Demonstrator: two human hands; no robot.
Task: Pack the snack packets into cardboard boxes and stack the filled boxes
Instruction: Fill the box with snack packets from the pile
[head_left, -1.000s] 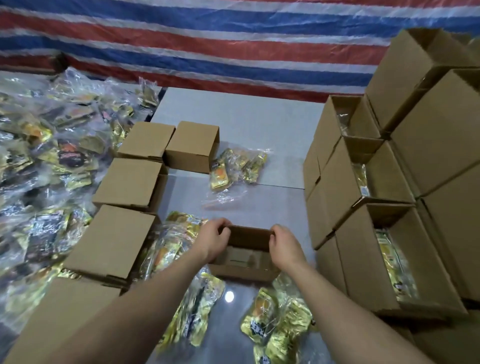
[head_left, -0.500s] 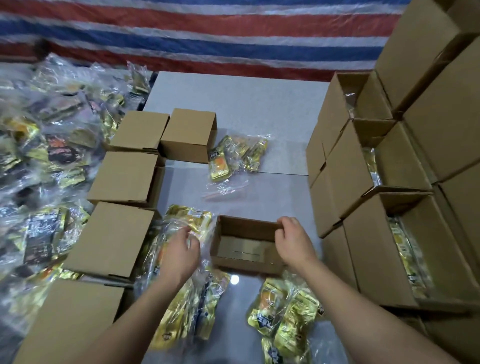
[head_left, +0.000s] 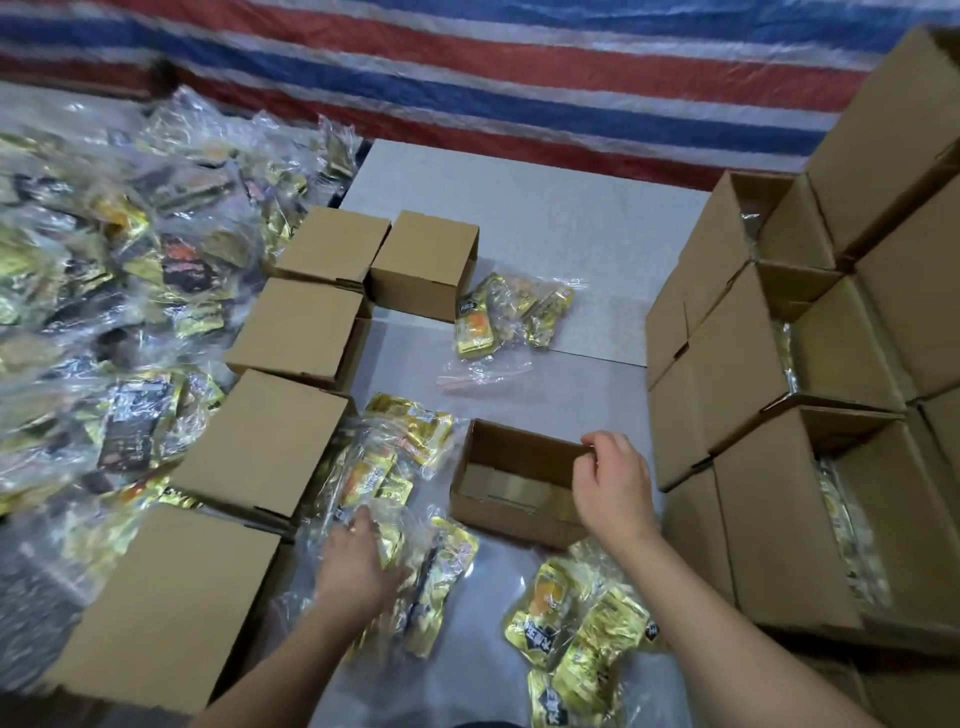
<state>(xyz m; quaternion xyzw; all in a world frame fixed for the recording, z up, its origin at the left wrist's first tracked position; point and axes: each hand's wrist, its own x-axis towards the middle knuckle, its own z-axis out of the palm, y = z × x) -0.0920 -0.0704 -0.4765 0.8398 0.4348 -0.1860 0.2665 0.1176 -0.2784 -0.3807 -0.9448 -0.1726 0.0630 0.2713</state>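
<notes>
A small open cardboard box (head_left: 506, 512) sits on the grey table in front of me, with nothing in it. My right hand (head_left: 613, 486) grips its right wall at the rim. My left hand (head_left: 356, 564) lies on a clear bag of gold snack packets (head_left: 387, 470) to the left of the box; its fingers curl into the plastic. Another bag of gold packets (head_left: 576, 634) lies near my right forearm. A third bag (head_left: 506, 317) rests farther back on the table.
Several upturned small boxes (head_left: 265, 447) line the left side. A big heap of bagged packets (head_left: 104, 291) covers the far left. Stacked boxes lying on their sides with packets inside (head_left: 779, 519) stand at the right. A striped tarpaulin (head_left: 519, 78) hangs behind.
My left hand has left the box rim and moved left and down onto the bag of packets. My right hand has stayed on the box's right wall.
</notes>
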